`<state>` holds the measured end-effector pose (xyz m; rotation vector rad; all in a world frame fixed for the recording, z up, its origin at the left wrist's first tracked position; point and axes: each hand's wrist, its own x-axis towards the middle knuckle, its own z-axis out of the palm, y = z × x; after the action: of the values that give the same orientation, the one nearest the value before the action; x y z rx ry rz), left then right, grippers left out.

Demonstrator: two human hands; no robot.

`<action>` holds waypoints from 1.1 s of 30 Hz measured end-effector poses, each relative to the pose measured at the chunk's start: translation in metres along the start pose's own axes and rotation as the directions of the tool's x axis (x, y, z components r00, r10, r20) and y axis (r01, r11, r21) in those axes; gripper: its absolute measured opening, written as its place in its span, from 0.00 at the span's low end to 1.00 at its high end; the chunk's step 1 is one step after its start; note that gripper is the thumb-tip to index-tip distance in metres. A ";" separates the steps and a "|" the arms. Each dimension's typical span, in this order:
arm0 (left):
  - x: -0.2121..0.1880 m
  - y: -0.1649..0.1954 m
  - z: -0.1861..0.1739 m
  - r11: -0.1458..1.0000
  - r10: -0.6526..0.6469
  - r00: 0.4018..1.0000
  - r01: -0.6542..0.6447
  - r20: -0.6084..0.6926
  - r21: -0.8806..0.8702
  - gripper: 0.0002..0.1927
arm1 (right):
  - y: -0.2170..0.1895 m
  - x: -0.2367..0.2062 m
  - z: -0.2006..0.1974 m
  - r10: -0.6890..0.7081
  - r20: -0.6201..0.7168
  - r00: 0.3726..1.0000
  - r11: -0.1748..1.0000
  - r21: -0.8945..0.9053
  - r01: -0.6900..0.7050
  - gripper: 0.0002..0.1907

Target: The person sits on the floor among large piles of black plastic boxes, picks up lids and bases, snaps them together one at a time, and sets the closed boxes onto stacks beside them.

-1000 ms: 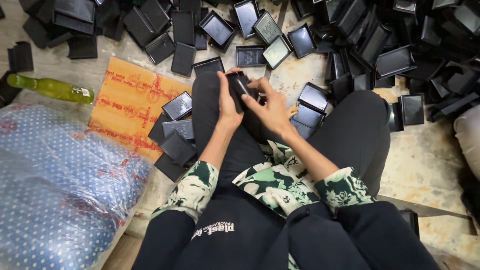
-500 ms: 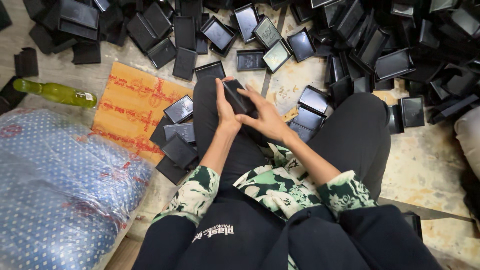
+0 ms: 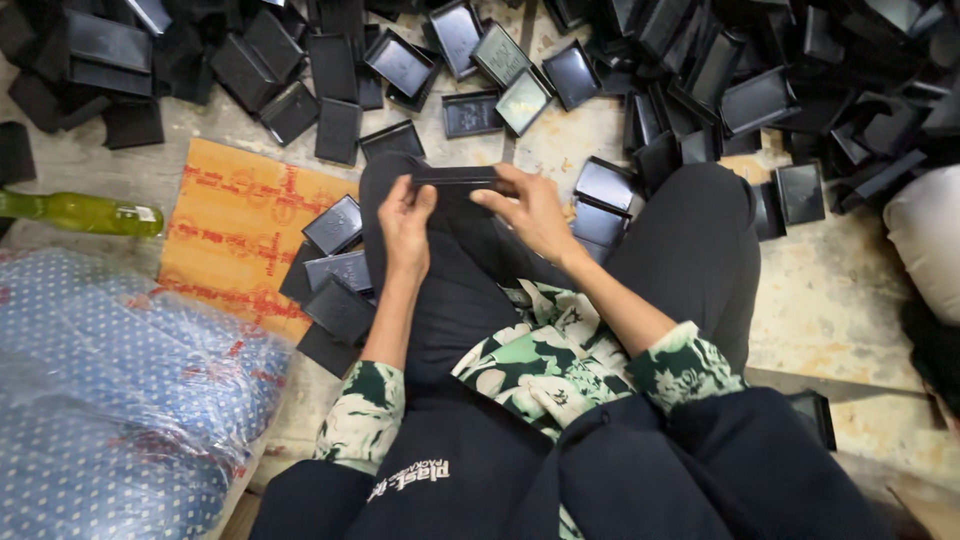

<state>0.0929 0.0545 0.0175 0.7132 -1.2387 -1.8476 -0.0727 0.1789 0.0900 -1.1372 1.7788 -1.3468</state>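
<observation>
Both hands gripped one flat black tray [image 3: 455,177] edge-on above the knee: the left hand [image 3: 405,222] pinched its left end, the right hand [image 3: 530,208] its right. Empty black trays [image 3: 400,62] lay scattered far across the floor, with a green bottle [image 3: 80,212] at left.

A worn, pale concrete floor [image 3: 830,300], stained and scuffed, lies under even, soft light. Heaps of shallow black rectangular plastic trays [image 3: 720,70] crowd its upper stretch. An orange sheet of printed cardboard [image 3: 240,225] lies flat at left, beside a green glass bottle [image 3: 80,212] on its side. A clear plastic bag of blue dotted material [image 3: 110,400] fills the lower left corner.
</observation>
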 end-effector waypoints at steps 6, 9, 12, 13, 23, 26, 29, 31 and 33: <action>-0.001 0.015 -0.076 0.970 -0.017 0.994 0.043 -0.111 0.238 0.25 | 0.014 0.000 -0.008 -0.081 0.227 0.970 0.990 -0.095 0.105 0.18; -0.002 0.047 -0.138 0.920 -0.030 0.984 0.096 -0.177 0.379 0.23 | 0.040 0.010 -0.035 0.027 0.261 0.965 0.973 -0.230 0.035 0.20; -0.017 0.065 -0.183 0.621 0.061 0.985 0.087 -0.159 0.779 0.19 | 0.084 0.027 -0.079 0.307 0.045 0.951 0.637 -0.752 -0.169 0.20; -0.023 0.067 -0.191 0.561 0.038 0.978 0.149 -0.205 0.815 0.19 | 0.101 0.031 -0.092 0.388 -0.050 0.920 0.514 -0.817 -0.261 0.21; -0.027 0.060 -0.074 0.683 0.205 0.978 -0.121 -0.030 0.720 0.15 | 0.150 0.051 -0.067 0.210 0.042 0.977 0.783 -0.605 -0.142 0.18; -0.017 0.044 -0.005 0.736 0.127 0.968 -0.238 0.215 0.634 0.36 | 0.102 0.048 -0.038 0.189 0.131 0.973 0.981 -0.074 -0.180 0.15; -0.005 0.031 0.043 0.644 0.205 0.921 -0.381 0.330 0.664 0.45 | 0.061 0.036 -0.016 0.119 0.276 0.954 0.926 0.316 -0.207 0.14; 0.000 0.024 0.057 0.784 -0.033 0.971 -0.121 0.236 0.609 0.44 | 0.048 0.033 -0.010 0.082 0.337 0.938 0.875 0.426 -0.229 0.15; 0.002 0.018 0.056 0.841 0.064 0.978 -0.159 0.196 0.517 0.32 | 0.048 0.034 -0.007 0.098 0.351 0.931 0.853 0.453 -0.260 0.17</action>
<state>0.0529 0.0762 0.0546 0.7591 -1.9054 -1.4931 -0.1063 0.1560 0.0469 -0.8178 1.1797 -1.3136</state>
